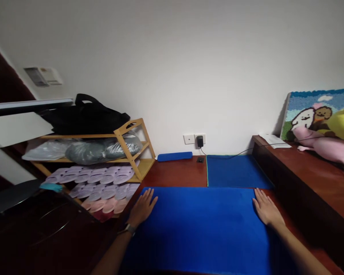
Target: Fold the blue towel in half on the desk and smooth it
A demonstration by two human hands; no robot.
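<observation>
A large blue cloth or mat point(202, 229) is spread flat over the front of the reddish-brown desk. My left hand point(141, 208) lies flat at its far left corner, fingers apart, with a watch on the wrist. At the far right corner, my right hand point(267, 208) rests palm down on the edge, its fingers stretched forward. Neither hand holds anything. Behind the large cloth lies a smaller dark blue mat point(235, 172) with a green edge, and a rolled or folded blue cloth point(174, 156) sits against the wall.
At left stands a wooden rack point(145, 168) with slippers point(100, 175), plastic-wrapped bundles and a black bag point(88, 118). A plugged-in charger point(200, 141) trails its cable rightwards. On the raised ledge point(312, 168) at right are papers, a pink plush toy point(326, 147) and a picture.
</observation>
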